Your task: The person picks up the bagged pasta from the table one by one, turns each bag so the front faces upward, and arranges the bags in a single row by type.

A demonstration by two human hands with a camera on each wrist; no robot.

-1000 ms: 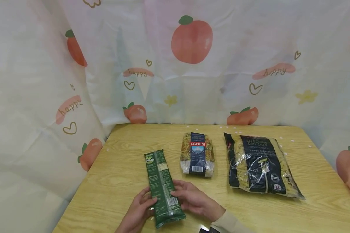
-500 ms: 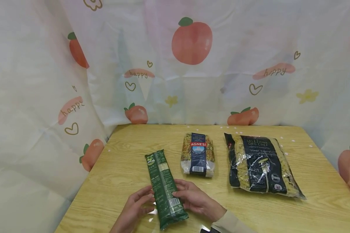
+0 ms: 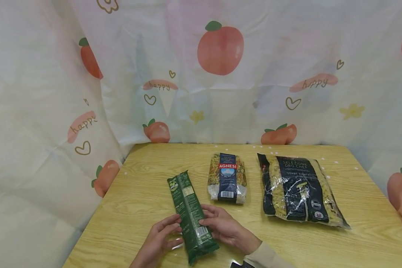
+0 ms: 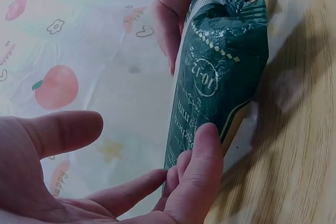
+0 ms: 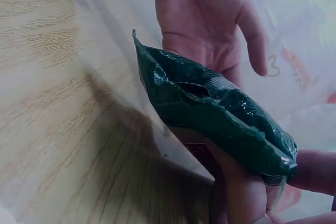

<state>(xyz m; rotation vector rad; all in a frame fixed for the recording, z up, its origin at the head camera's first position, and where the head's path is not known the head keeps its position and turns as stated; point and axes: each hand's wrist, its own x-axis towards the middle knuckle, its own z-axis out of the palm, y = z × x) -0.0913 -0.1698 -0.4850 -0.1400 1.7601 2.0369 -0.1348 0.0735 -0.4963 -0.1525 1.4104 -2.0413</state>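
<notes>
A long, slim green pasta packet (image 3: 191,217) slants across the near table in the head view, its near end raised. My right hand (image 3: 228,230) grips its right edge, thumb on top and fingers going underneath. At the left edge is my left hand (image 3: 159,235), its thumb spread away from the packet. In the left wrist view, that hand's fingertips touch the side of the green packet (image 4: 220,72), and the thumb stands free. The packet's crimped end (image 5: 226,114) faces the right wrist view, with the left palm (image 5: 202,22) spread behind it.
Farther back on the wooden table (image 3: 140,193) stands a small Agnesi pasta bag (image 3: 227,178). A large black-and-clear bag of penne (image 3: 299,190) lies to its right. A fruit-printed cloth (image 3: 254,111) hangs behind the table and along its left side.
The green packet has shifted slightly right, along with my right hand. My left thumb has come off the packet's top, and that hand's hold has loosened. The other two bags stay put.
</notes>
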